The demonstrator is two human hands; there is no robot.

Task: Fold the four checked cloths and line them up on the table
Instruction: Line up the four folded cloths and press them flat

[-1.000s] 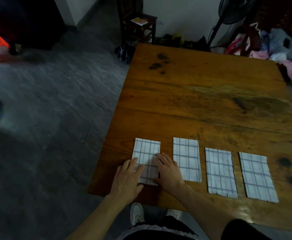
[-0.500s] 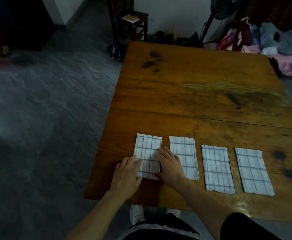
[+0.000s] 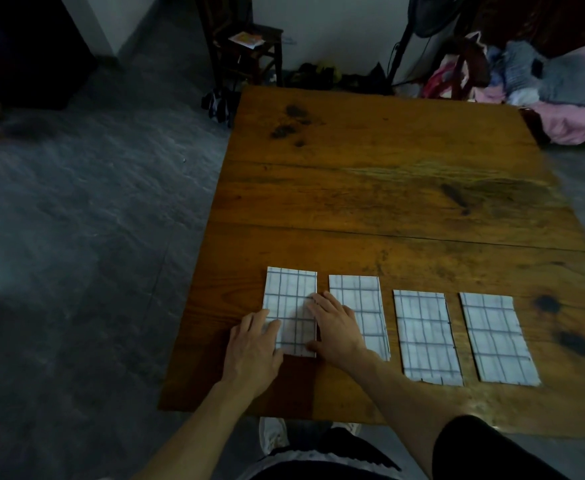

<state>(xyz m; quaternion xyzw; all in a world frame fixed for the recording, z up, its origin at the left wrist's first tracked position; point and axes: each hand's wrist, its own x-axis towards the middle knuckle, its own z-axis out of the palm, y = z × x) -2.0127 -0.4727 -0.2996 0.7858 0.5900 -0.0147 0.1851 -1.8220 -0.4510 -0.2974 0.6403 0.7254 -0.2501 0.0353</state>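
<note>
At the near edge of the wooden table [image 3: 405,202] the person's two hands lay on the leftmost cloth [image 3: 291,299], the first of four folded checked cloths set in a row along the near part of the tabletop. The left hand [image 3: 253,348] rested flat with straight, slightly spread fingers on that cloth's near left corner, and the right hand [image 3: 336,327] pressed its right edge with fingers extended, the thumb at the near right corner; neither hand curled round anything. Just right of it lay the second cloth [image 3: 363,299], partly under the right hand, then the third cloth [image 3: 426,334] and the fourth cloth [image 3: 495,337], each apart from its neighbour, the row slanting nearer toward the right. Farther off, beyond the table's far edge, stood a dark wooden chair [image 3: 249,53] on the left and a heap of clothes [image 3: 540,81] at the far right.
</note>
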